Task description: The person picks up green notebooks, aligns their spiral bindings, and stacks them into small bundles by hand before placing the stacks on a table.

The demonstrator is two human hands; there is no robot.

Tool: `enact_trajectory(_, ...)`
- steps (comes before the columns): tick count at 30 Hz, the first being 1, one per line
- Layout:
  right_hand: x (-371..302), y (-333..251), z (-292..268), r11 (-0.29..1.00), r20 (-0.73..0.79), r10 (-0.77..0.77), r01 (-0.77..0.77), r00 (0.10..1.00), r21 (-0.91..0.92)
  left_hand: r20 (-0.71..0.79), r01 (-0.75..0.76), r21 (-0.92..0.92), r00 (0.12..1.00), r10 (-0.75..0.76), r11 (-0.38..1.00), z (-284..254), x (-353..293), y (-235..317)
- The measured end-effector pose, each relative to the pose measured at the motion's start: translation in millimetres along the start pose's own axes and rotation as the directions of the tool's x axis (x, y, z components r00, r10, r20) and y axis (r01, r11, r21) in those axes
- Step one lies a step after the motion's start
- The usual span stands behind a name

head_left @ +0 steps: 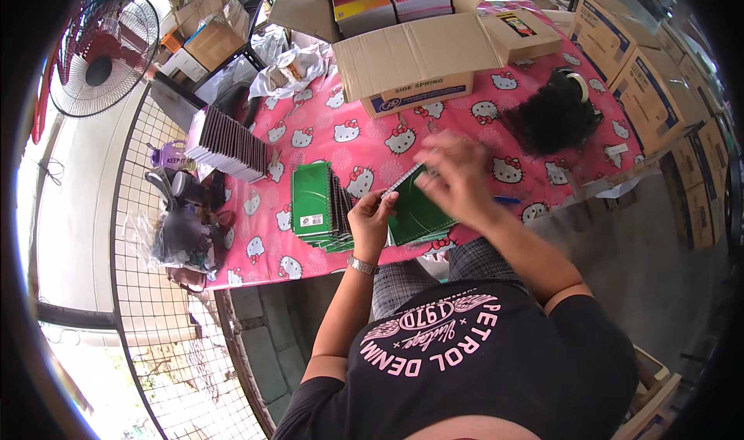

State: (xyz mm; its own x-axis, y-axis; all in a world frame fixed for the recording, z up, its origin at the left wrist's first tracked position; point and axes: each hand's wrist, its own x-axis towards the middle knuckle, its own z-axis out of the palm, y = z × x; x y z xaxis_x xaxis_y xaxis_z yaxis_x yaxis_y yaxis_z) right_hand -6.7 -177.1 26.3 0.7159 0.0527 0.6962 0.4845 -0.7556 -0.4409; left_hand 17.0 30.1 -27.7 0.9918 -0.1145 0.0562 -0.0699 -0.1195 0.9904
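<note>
A green spiral notebook (421, 214) lies tilted at the table's near edge, in front of my body, with more pages or notebooks under it. My left hand (370, 219) is closed on its left edge, thumb and fingers by the wire coil. Over its upper right corner hovers my right hand (459, 178), smeared by motion, so its fingers cannot be read clearly. Just left of my left hand stands a stack of green spiral notebooks (310, 196), coils facing right, a white label on the top one.
A taller stack of dark-edged notebooks (226, 144) stands at the left. An opened carton (422, 53) holding colourful pads sits at the back. A black heap of coils (552, 113) with a tape roll (578, 87) lies right. A blue pen (507, 200) rests near my right forearm.
</note>
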Motion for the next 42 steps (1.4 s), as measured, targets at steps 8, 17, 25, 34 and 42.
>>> enact_trajectory(8,-9,-4,45,0.994,0.021,0.032,-0.034,0.999,0.106,-0.042,-0.187,-0.046,0.982,0.185,0.981,6,3,-20)
enact_trajectory(17,1,-39,42,0.913,-0.001,0.355,-0.346,0.935,0.217,-0.007,-0.516,0.672,0.713,0.701,0.532,14,-1,28)
enact_trajectory(25,15,-33,47,0.296,0.457,0.449,-0.611,0.768,0.735,-0.464,-0.315,0.335,0.765,0.447,0.888,-59,-1,25)
enact_trajectory(34,-78,226,-23,0.553,-0.061,0.548,-0.416,0.834,-0.722,-0.534,0.208,0.711,0.781,0.324,0.671,-138,-24,6)
enact_trajectory(42,-64,256,-28,0.564,0.144,0.676,-0.381,0.723,-0.733,0.458,-0.686,0.609,0.713,0.531,0.398,1,-33,41)
